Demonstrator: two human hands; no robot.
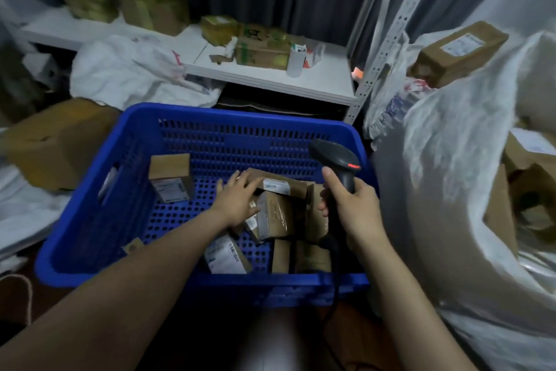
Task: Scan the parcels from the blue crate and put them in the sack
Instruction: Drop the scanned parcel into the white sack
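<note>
Left hand (237, 202) is down inside the blue perforated plastic crate (84, 214) at centre frame. Fingers are splayed and fairly straight, lying on top of a flat brown cardboard parcel with a white label (279, 185); no curl round it visible. A tape-wrapped brown cardboard parcel (275, 215) sits just right of the palm, against the thumb side. Right hand (353, 208) is wrapped round the handle of a black handheld barcode scanner (334, 154), thumb up along the grip. Scanner head points upper left over the crate's right half, with its black cable (334, 280) hanging over the near rim. Scanner is right of and above the parcel pile, apart from the left hand. Also in the crate: a small brown labelled carton (171, 178) standing upright near the left wall, well left of the left hand; a white-labelled parcel (225, 255) below the left wrist; plain brown cartons (301, 256) at the near rim. A white woven plastic sack (451, 190) fills the right of frame just beside the crate, mouth open, brown boxes (520, 160) inside. A white shelf (270, 79) at upper centre carries more cartons.
</note>
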